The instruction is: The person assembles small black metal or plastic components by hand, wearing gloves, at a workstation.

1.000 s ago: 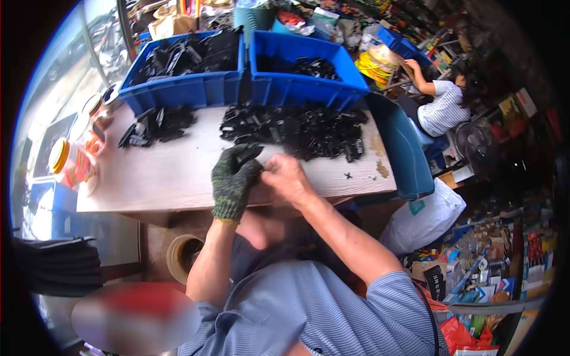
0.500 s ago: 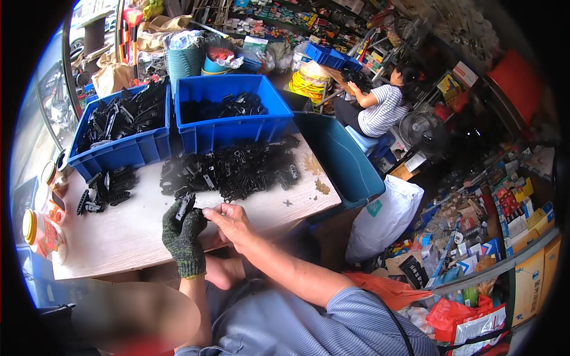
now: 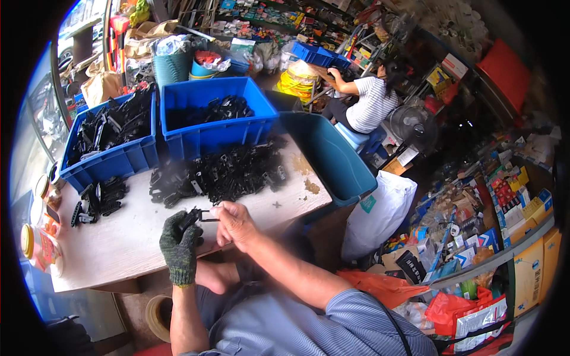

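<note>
My left hand (image 3: 179, 249), in a dark green knitted glove, is closed around a small black plastic part (image 3: 190, 218) over the table's near edge. My bare right hand (image 3: 235, 225) pinches one end of a thin black U-shaped piece (image 3: 209, 220). Its other end meets the part in the glove; whether the two are joined, I cannot tell. Beyond my hands a wide pile of similar black parts (image 3: 228, 172) lies on the pale table (image 3: 139, 237). A smaller heap (image 3: 101, 200) of them is at the left.
Two blue bins (image 3: 208, 133) with black parts stand at the table's back. A dark teal tub (image 3: 338, 172) adjoins the right edge, beside a white sack (image 3: 380, 216). Jars (image 3: 38, 246) line the left edge. Farther back sits a person in a striped shirt (image 3: 369, 105) near a fan (image 3: 414, 127).
My right hand has drawn slightly away from the glove, and the thin U-shaped piece now shows between them. The gloved hand has turned a little. The whole view has shifted slightly.
</note>
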Motion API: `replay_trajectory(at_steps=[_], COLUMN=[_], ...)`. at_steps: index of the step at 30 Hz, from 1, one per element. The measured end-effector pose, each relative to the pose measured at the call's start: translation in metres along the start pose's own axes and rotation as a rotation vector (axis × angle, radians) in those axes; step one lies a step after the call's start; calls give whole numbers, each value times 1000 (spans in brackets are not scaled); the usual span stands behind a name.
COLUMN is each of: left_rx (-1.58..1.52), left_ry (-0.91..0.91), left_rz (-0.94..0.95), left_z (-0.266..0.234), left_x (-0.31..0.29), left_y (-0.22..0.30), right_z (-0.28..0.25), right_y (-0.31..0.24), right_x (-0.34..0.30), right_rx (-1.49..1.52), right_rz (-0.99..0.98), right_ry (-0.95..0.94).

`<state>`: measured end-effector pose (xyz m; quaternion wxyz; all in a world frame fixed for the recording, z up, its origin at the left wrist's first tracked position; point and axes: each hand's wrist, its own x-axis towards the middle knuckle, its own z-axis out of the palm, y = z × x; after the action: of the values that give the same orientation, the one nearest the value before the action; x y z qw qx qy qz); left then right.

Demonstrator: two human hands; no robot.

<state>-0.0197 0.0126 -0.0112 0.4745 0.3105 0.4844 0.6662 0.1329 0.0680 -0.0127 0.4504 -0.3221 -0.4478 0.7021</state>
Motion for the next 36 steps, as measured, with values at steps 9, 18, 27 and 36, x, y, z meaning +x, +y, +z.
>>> replay_trajectory(at_steps=[9, 18, 27, 36], left_rx=[405, 585, 691, 558], left_ry=[-298, -309, -399, -324], left_rz=[155, 215, 248, 206], left_z=[7, -2, -2, 5], left_x=[10, 7, 9, 7], left_y=[3, 5, 6, 12], right_z=[-7, 1, -1, 6], right_y=[-43, -38, -42, -38], right_x=[-9, -9, -11, -14], right_rx=[-181, -203, -236, -196], right_rz=[80, 163, 171, 174], right_ry=[17, -12, -40, 21])
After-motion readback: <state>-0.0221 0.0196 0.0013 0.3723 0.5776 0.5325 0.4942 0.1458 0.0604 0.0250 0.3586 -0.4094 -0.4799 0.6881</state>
